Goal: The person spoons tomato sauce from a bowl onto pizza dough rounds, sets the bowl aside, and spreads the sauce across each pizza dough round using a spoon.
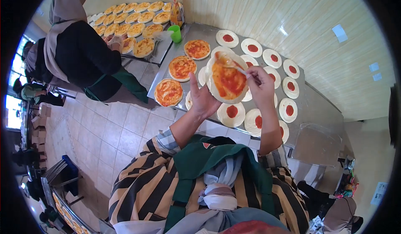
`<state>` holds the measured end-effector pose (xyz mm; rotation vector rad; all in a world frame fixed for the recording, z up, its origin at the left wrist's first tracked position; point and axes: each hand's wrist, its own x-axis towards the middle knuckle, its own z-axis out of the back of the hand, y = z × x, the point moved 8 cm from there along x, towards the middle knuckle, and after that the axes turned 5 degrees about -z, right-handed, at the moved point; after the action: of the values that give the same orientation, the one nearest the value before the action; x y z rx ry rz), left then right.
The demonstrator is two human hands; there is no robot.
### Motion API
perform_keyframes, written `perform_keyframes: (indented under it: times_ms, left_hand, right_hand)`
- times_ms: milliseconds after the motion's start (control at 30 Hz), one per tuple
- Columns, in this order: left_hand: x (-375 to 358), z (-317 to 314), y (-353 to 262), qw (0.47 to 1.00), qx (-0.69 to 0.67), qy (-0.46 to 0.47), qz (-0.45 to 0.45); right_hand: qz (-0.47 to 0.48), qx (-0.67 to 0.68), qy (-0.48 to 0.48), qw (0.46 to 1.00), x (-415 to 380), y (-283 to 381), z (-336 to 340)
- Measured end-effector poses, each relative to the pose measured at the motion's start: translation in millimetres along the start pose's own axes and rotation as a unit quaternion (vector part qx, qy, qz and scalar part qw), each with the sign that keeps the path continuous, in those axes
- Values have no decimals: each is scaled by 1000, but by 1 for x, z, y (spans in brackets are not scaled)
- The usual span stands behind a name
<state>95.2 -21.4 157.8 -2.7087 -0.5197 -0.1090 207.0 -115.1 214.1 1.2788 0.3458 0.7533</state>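
Note:
A round pizza base, partly coated with red sauce, is tilted above the steel table. My left hand holds it from below and along its near left rim, thumb stretched out; the fingers underneath are hidden. In my right hand the handle of a spoon is pinched, and its bowl rests in the sauce near the far edge. To the left lie a few sauced bases. On the right are several pale bases, each with a red sauce blob in the middle.
Farther left, a second table holds rows of topped pizzas, with a green cup at its corner. A co-worker in a dark top stands there, hands over a pizza. The panelled wall borders the table's far side.

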Motion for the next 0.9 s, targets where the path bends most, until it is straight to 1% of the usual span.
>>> perform_keyframes:
  times_ms: [33, 67, 100, 167, 233, 300, 333, 367, 433, 467, 500, 567, 600, 633, 700, 767, 833, 867, 900]
  left_hand:
    - [0, -1, -1, 1000, 6, 5, -9]
    - [-1, -2, -4, 1000, 11, 10, -20]
    - [-2, -1, -6, 1000, 15, 11, -23]
    - [-2, 2, -10, 999, 24, 1, -35]
    - [-1, 3, -10, 999, 30, 7, -32]
    - [-2, 2, -6, 999, 34, 13, -20]
    - [-1, -1, -5, 999, 31, 19, -22]
    - [1, -3, -6, 999, 28, 25, -26]
    - [1, -3, -9, 999, 23, 25, -36]
    - [0, -1, -12, 998, 16, 22, -49]
    - [0, -1, -14, 998, 16, 23, -55]
    - [-1, 3, -17, 999, 14, 9, -49]
    - [1, 3, -19, 999, 14, 10, -51]
    - [1, 2, -20, 998, 17, 13, -51]
    - [0, -1, -17, 999, 19, 16, -43]
    - [1, -9, -19, 999, 0, 22, -49]
    - [1, -10, -18, 999, -9, 15, -50]
    - [2, -9, -19, 998, -16, 9, -53]
    - [1, -9, -19, 998, -17, 6, -55]
  right_hand:
    - [4, -8, -25, 1000, 4, -1, 5]
    - [30, -12, -55, 998, 3, 2, 14]
    - [34, -10, -53, 998, -1, 0, 21]
    - [-11, -48, -39, 998, -13, -13, 32]
    - [-16, -45, -26, 999, -14, -3, 25]
    - [27, -11, 3, 1000, -6, 13, 7]
    - [49, -5, -3, 999, 1, 17, 5]
    - [51, -5, -7, 999, 6, 14, 8]
    - [54, -4, -71, 996, 11, 5, 26]
    - [50, -12, -86, 995, 7, 2, 36]
    - [54, -13, -82, 995, 0, -5, 46]
    - [14, -48, -50, 997, -10, -24, 55]
    - [21, -41, -30, 998, -13, -18, 50]
    - [19, -42, -33, 998, -11, -10, 45]
    - [47, -39, -55, 997, -3, 10, 36]
    - [57, -30, -75, 995, 12, 14, 33]
    - [40, -15, -27, 999, 16, 20, 15]
    - [9, -8, 2, 1000, 9, 21, 6]
    - [7, -9, 5, 1000, 2, 25, 6]
